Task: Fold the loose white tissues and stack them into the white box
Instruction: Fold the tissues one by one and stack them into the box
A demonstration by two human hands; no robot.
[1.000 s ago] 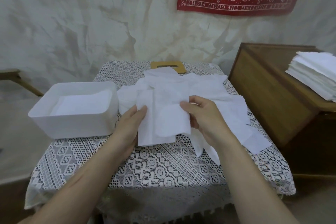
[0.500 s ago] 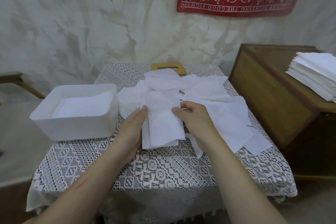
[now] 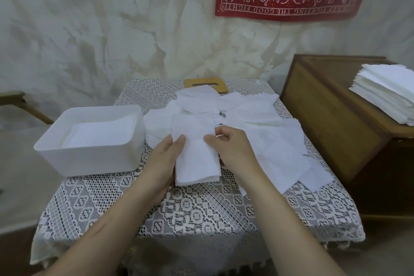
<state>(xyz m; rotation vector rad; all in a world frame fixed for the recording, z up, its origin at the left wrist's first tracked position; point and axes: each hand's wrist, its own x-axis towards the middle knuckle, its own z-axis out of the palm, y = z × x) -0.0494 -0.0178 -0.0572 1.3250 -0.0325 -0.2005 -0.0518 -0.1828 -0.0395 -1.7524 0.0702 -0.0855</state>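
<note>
A narrow folded white tissue (image 3: 195, 154) lies in front of me on the lace-covered table. My left hand (image 3: 167, 157) grips its left edge, thumb on top. My right hand (image 3: 233, 152) pinches its right edge, thumb on top and fingers curled under. Behind and to the right spreads a heap of loose white tissues (image 3: 264, 132). The white box (image 3: 67, 157) stands at the table's left, with folded tissues lying flat inside it.
A wooden lid with a slot (image 3: 206, 84) lies at the table's far edge. A wooden cabinet (image 3: 324, 107) stands to the right, bearing a tall stack of white tissues (image 3: 387, 98). A wall with a red hanging is close behind.
My hands have come closer together, folding the tissue into a narrower strip. The right hand moved left, over the tissue's right edge.
</note>
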